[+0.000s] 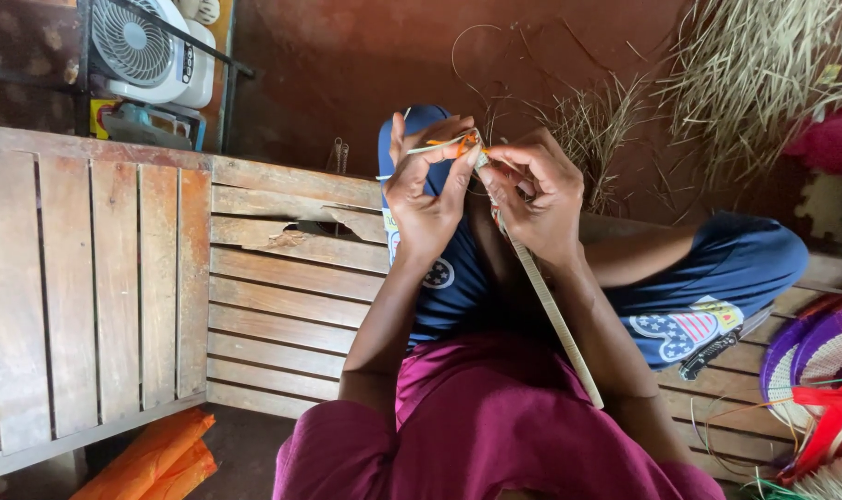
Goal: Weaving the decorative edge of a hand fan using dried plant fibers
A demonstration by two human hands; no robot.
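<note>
- Straw-coloured woven strip [555, 319] runs from the person's hands down over the lap, its lower end near the right knee, lying on the maroon cloth [495, 426].
- Left hand [427, 190]: fingers curled tight, thumb and forefinger pinching a pale strand [412, 151] at the strip's upper end.
- Right hand [535, 190]: fingers closed narrow on the top of the strip, touching the left hand's fingertips.
- Orange thread [465, 141] sits right where the two hands meet.
- Person sits cross-legged in blue shorts [717, 278] on a slatted wooden platform [282, 287].
- Loose dry straw [754, 74] piled beyond the hands, against the brown wall.
- White fan [148, 46] stands at the upper left, well apart from the hands.
- Purple woven basket [815, 347] lies at the right edge; orange bag [152, 458] lies below the platform, lower left.
</note>
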